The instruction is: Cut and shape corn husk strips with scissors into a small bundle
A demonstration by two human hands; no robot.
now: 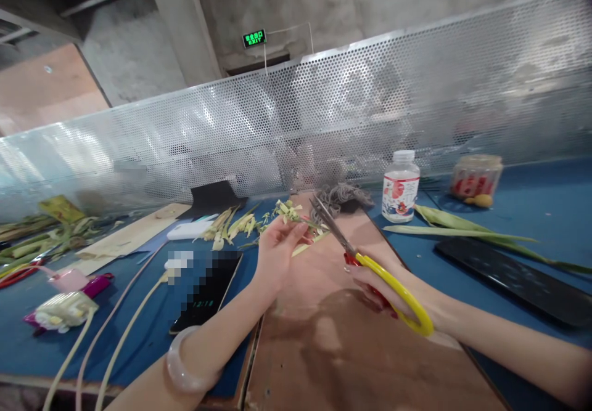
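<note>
Fingers: left hand [276, 246] pinching leaf strip [308, 246] | right hand [383, 288] gripping scissors [370, 266], blades parted

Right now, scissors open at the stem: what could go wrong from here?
1. The scissors in the right hand have blades open close to the left hand fingers pinching the stem; a nick looks possible.
2. Cut bits may scatter off the wooden board toward the phone.
</note>
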